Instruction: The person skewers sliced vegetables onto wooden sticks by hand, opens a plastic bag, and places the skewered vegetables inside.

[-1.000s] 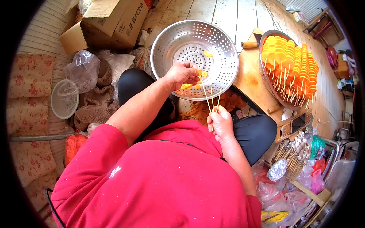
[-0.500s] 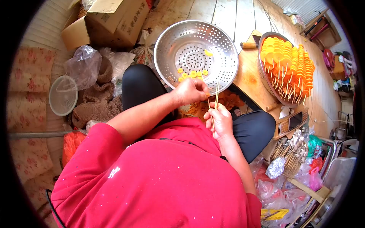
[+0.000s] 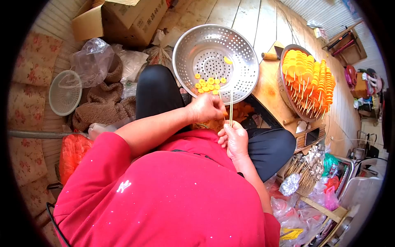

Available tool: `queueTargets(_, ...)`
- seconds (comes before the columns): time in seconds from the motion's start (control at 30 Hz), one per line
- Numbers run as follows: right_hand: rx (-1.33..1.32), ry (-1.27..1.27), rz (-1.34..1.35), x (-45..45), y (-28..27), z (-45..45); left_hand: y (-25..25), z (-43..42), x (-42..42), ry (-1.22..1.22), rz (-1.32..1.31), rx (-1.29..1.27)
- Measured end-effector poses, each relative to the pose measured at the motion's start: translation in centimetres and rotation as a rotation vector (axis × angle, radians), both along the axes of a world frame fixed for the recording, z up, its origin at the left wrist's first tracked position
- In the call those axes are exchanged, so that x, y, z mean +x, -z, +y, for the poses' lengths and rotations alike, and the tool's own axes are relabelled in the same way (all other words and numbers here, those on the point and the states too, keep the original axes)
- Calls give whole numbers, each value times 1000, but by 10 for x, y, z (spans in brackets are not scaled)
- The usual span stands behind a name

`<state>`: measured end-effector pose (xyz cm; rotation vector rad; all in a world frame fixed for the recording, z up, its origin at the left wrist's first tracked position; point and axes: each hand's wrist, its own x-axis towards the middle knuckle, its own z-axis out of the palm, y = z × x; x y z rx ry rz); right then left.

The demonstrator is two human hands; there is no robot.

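Note:
My left hand (image 3: 207, 108) is closed in a pinch near the front rim of the metal colander (image 3: 181, 74). A thin wooden skewer (image 3: 220, 95) rises from its fingertips, and a bit of orange shows beside them. My right hand (image 3: 235, 140), just below and to the right, is closed around several bare bamboo skewers (image 3: 231, 108) that point up towards the colander. Small round yellow-orange slices (image 3: 210, 81), probably carrot, are grouped at the near side inside the colander, with one curved piece (image 3: 227, 60) farther back.
Right of the colander, a basin (image 3: 288, 94) holds many skewered orange slices (image 3: 306, 74) on a wooden board (image 3: 267, 84). A knife handle (image 3: 269, 56) lies behind. Orange peelings (image 3: 242, 111) lie below my hands. At left are a cardboard box (image 3: 135, 22) and a white basket (image 3: 66, 96).
The skewer at my left fingertips now points up towards the colander. More round slices show at the colander's near side. The whole view has shifted slightly.

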<state>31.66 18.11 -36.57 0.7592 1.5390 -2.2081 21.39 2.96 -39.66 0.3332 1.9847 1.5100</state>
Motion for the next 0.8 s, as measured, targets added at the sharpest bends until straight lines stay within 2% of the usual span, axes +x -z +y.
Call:
queueTargets(0.07,-22,4,-17,-2,6,5,-24,4,8,149,-23,-73)
queueTargets(0.27,-105,30,-26,-12,14,11,-28,13,-15,193,-9,-184)
queueTargets(0.33,-138,43,-3,-16,13,13,-15,11,-35,228,-64,-53)
queueTargets(0.37,-151,49,-5,-18,12,15,-26,11,-48,201,4,-128)
queueTargets(0.4,-164,55,-6,-19,12,17,-30,11,-64,60,-134,-208)
queueTargets(0.43,-167,71,-10,-21,10,18,-13,7,-81,-33,98,-268)
queueTargets(0.47,-171,72,-14,-22,11,18,-15,6,-94,-86,147,-391)
queueTargets(0.53,-177,84,-2,-24,12,18,16,3,-116,-85,323,-534)
queueTargets(0.57,-179,91,-7,-25,11,17,29,5,-120,-82,318,-535)
queueTargets(0.63,-189,95,-16,-26,12,19,52,12,-125,49,381,-744)
queueTargets(0.7,-191,95,-19,-25,14,20,69,12,-121,118,457,-798)
queueTargets(0.73,-190,100,-23,-26,14,21,69,13,-119,182,538,-851)
queueTargets(0.8,-195,102,-30,-26,15,23,68,16,-122,198,540,-868)
